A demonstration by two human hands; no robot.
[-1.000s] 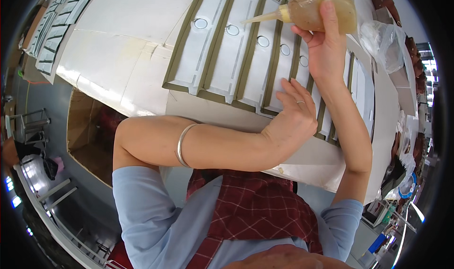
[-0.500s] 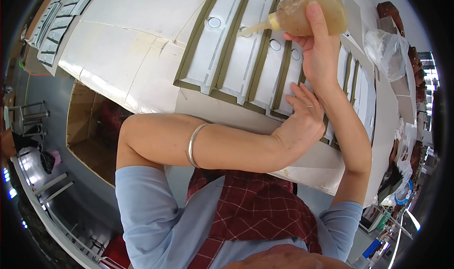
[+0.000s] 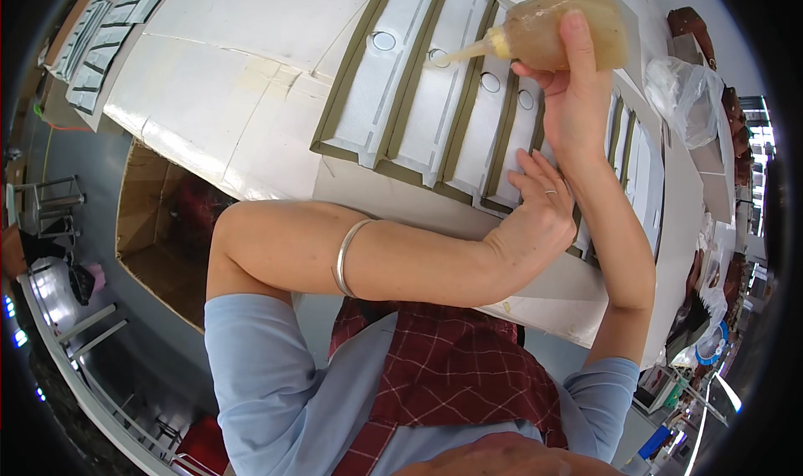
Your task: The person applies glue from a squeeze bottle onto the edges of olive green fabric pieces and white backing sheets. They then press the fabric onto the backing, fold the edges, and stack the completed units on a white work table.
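My right hand (image 3: pixel 577 108) is wrapped around a translucent squeeze bottle (image 3: pixel 535 28) of yellowish liquid, held tilted on its side. The bottle's narrow nozzle points left, its tip by the round magnet-like disc (image 3: pixel 437 58) on the second white panel (image 3: pixel 422 116). Whether the tip touches is unclear. Several such panels with olive-green edging lie overlapped in a row, most showing a disc. My left hand (image 3: pixel 542 221) rests across the lower ends of the panels beside my right wrist, its fingers stretched out and holding nothing.
The panels lie on a pale covered table (image 3: pixel 226 74). Beside its left edge stands an open cardboard box (image 3: pixel 150 225). More edged pieces (image 3: pixel 104 58) are stacked at the far left. A clear plastic bag (image 3: pixel 682 99) sits to the right.
The squeeze bottle and my right hand have shifted slightly right and nearer to me. The left hand stays almost in place on the panels.
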